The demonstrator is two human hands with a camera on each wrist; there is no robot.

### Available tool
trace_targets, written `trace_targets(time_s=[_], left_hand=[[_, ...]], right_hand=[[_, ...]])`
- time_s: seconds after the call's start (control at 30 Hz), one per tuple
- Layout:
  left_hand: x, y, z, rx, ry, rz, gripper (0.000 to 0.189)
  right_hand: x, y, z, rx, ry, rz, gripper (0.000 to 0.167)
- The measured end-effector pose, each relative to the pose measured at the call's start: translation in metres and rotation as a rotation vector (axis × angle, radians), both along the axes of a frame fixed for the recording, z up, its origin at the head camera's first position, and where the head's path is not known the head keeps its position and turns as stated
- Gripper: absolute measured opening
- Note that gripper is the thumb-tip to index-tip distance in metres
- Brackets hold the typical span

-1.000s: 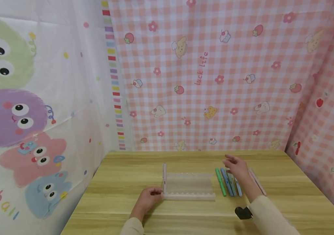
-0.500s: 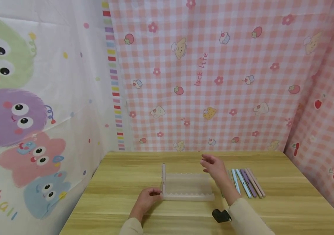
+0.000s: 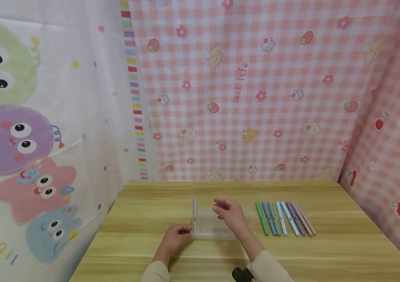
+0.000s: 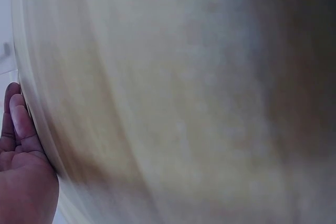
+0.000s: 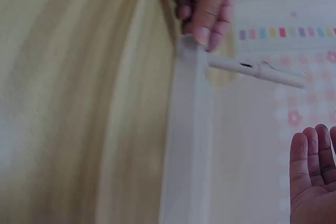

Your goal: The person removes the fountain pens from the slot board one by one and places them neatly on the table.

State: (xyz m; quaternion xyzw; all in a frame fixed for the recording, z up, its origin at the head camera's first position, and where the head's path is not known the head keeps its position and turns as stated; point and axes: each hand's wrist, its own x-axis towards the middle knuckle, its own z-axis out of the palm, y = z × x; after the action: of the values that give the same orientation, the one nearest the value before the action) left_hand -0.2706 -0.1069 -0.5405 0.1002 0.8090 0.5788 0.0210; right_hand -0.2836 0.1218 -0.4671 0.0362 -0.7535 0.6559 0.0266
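A clear pen rack (image 3: 207,235) with notched rails lies on the table. A pale pink pen (image 3: 195,219) rests across its left end, running front to back. My left hand (image 3: 176,238) pinches the rack's front left corner; in the right wrist view its thumb (image 5: 206,22) lies against the rail end. Above the rack's middle hovers my right hand (image 3: 231,214), its straight fingers (image 5: 299,161) showing nothing held in the right wrist view. The left wrist view shows mostly blurred table beside the left hand's fingers.
Right of the rack lies a row of several pens, from a green pen (image 3: 262,218) to a purple pen (image 3: 296,219) and pinkish ones. The wooden table (image 3: 143,196) ends at a checked curtain (image 3: 238,117). A black device (image 3: 243,275) sits at the right wrist.
My right hand has moved left, from over the row of pens to above the rack, uncovering the pens. The left hand stays at the rack's corner.
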Motion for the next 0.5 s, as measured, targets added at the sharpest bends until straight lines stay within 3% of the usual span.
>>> trace_targets(time_s=[0.3,0.5], left_hand=[[-0.002,0.003,0.001,-0.046,-0.053,0.034,0.02],[-0.002,0.003,0.001,-0.039,-0.032,0.029,0.019]], right_hand=[[0.005,-0.023,-0.024,0.059,0.007,0.03,0.027],[0.002,-0.034,-0.04,0.03,0.028,0.016,0.029]])
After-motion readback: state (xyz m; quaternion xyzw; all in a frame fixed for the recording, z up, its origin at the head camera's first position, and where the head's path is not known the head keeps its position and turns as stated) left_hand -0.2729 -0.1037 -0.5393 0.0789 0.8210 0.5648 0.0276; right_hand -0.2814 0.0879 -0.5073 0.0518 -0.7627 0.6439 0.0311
